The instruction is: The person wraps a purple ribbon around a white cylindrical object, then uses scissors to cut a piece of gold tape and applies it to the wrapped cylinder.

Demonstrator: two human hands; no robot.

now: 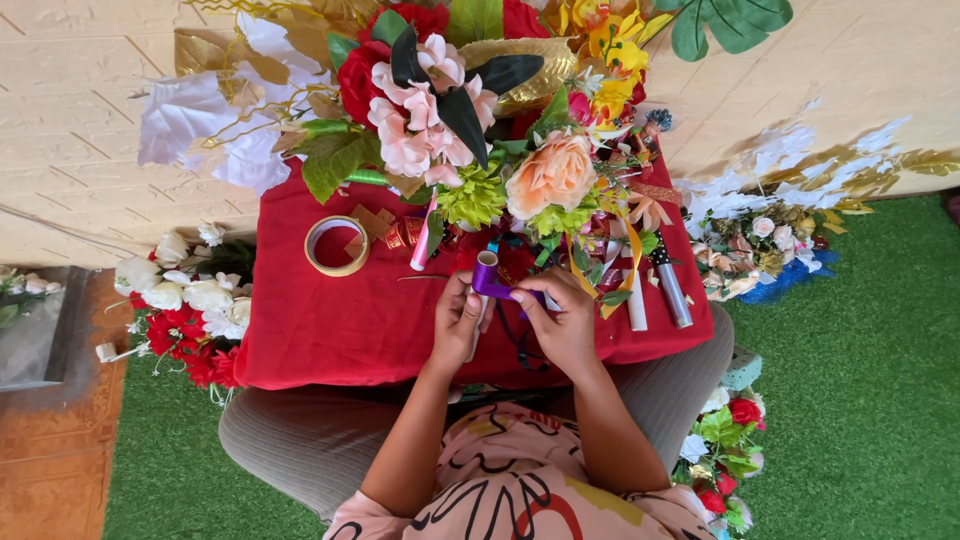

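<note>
- The left hand (458, 318) and the right hand (562, 322) meet over the near middle of a red cloth-covered cushion (330, 320) that rests across the person's lap.
- Between them sits a small roll of shiny purple ribbon (488, 273), raised just above the cloth, with a loose strip running from it toward the right hand.
- The left hand's fingers are curled and pressed together, pinching the roll from the left side.
- The right hand's thumb and forefinger pinch the free purple strip; its other fingers are folded under, and how they lie cannot be told.
- A ring of beige adhesive tape (336, 246) lies flat on the cloth, up and to the left of the hands, well apart from them.
- A big bunch of artificial flowers (470, 110), pink, peach, red, yellow and white with green leaves, covers the far edge of the cushion.
- A peach fabric rose (551, 173) stands out just beyond the ribbon roll.
- Two pale slim tubes (672, 290) lie on the cloth to the right of the hands.
- White and red artificial roses (190, 310) lie on the green turf-like mat (860, 400) at the left.
</note>
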